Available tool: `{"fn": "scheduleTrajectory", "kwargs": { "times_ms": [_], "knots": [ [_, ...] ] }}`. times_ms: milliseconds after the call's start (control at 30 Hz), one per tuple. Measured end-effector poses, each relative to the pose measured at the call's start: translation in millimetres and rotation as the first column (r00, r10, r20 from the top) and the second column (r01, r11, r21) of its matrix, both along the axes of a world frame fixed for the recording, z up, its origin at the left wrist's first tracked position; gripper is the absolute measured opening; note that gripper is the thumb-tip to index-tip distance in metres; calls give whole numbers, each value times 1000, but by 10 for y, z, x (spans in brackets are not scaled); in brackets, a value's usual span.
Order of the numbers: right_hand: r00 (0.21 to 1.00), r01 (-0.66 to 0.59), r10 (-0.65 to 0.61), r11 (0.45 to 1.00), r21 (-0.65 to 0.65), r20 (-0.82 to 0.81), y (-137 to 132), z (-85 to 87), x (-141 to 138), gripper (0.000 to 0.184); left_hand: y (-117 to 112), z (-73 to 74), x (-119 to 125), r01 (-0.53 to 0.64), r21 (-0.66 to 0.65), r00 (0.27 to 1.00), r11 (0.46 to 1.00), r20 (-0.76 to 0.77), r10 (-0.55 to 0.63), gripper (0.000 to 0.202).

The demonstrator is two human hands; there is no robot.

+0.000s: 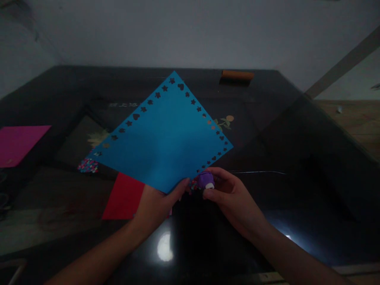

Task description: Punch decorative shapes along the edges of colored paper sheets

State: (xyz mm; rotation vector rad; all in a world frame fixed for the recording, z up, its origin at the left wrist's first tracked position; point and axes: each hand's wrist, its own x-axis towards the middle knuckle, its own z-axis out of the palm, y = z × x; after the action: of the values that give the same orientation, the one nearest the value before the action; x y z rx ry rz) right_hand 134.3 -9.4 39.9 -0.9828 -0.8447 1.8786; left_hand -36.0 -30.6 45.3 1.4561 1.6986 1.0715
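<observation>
A blue sheet of paper (166,134) is held up over the dark table, turned with one corner pointing away. Star and heart shaped holes run along its two far edges and part of the near right edge. My left hand (162,202) grips the near corner, thumb on top. Between the thumb and fingers of my right hand (230,188) is a small purple and white craft punch (206,181), at the sheet's near right edge. Small bright paper bits (193,185) show between the hands, partly hidden.
Red paper (124,198) lies below the left hand, and pink paper (20,144) at the far left. A pile of colourful cut-outs (88,165) sits left of the blue sheet. An orange-brown roll (237,75) lies near the back edge of the glossy table (297,166).
</observation>
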Motion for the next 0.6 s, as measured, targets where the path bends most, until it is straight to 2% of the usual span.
{"fn": "scheduleTrajectory", "kwargs": {
  "times_ms": [433,600],
  "knots": [
    [1000,-7,7,1000,1,13,-9,12,2,34,4,27,20,37,25,999,999,0,-37,19],
    [997,-28,25,999,31,75,-7,18,11,32,18,16,34,65,7,998,998,5,-65,21]
  ]
}}
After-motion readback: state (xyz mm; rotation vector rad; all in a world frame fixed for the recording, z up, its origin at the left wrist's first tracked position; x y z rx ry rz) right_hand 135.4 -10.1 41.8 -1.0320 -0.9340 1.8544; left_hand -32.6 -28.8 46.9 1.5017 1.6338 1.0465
